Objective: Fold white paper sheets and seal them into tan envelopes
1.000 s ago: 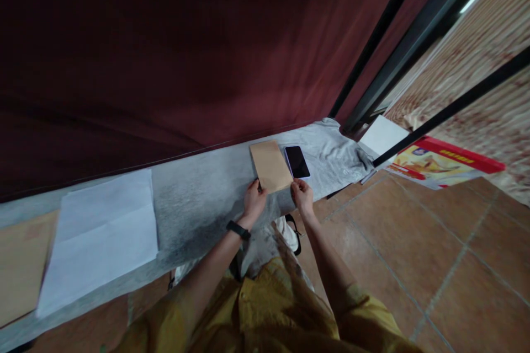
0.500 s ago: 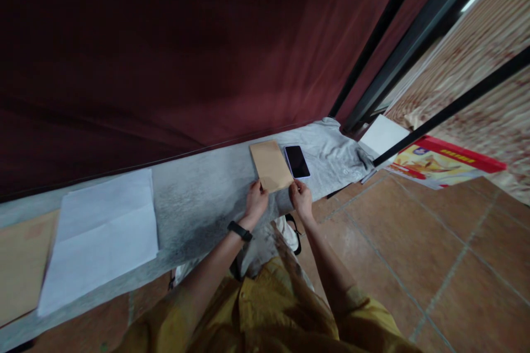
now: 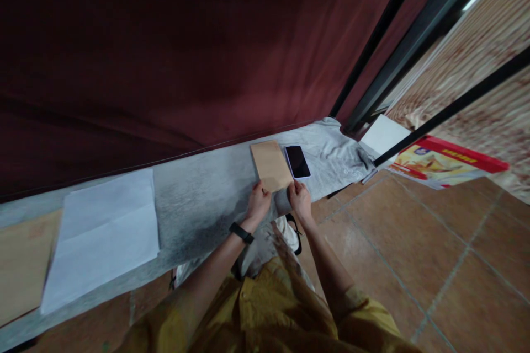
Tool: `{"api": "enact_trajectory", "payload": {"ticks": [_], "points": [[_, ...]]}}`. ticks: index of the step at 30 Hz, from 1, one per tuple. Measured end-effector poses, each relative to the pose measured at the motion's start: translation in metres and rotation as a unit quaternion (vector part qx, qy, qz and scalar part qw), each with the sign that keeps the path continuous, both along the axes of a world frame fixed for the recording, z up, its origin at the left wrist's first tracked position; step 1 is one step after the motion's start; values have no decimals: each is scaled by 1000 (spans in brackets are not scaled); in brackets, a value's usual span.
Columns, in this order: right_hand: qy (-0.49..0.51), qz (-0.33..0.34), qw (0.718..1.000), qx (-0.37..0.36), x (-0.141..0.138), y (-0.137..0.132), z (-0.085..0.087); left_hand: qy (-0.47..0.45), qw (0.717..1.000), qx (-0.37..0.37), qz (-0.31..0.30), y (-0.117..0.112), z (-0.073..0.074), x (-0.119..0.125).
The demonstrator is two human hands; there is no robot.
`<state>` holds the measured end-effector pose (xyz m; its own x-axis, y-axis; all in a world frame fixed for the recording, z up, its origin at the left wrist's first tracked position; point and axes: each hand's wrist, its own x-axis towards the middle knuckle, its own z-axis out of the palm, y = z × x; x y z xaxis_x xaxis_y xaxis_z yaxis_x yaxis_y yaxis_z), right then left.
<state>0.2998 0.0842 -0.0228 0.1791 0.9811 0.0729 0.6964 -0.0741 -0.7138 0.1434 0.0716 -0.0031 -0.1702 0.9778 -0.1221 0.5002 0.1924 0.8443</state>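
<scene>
The brown envelope lies on the narrow grey cloth, just beside the phone; the left hand and right hand pinch its near corners. Surroundings: dark red curtain behind — tiled floor below — white sheets at left.

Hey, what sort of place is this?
Probably an indoor room, perhaps a corner of a home or shop: tiled floor, dark red curtain, and a narrow, cloth-covered table.
</scene>
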Motion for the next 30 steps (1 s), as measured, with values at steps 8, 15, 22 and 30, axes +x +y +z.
{"api": "enact_trajectory", "payload": {"ticks": [8, 15, 22, 30], "points": [[13, 2, 1000, -1, 2, 0, -1, 33, 999, 4, -2, -4, 3, 5], [49, 1, 998, 29, 4, 2, -4, 109, 993, 42, -24, -9, 0, 3], [40, -8, 999, 22, 3, 3, -5, 174, 982, 37, -65, -6, -3, -6], [38, -8, 999, 13, 4, 5, -5, 192, 978, 29, -80, -4, -2, -8]]}}
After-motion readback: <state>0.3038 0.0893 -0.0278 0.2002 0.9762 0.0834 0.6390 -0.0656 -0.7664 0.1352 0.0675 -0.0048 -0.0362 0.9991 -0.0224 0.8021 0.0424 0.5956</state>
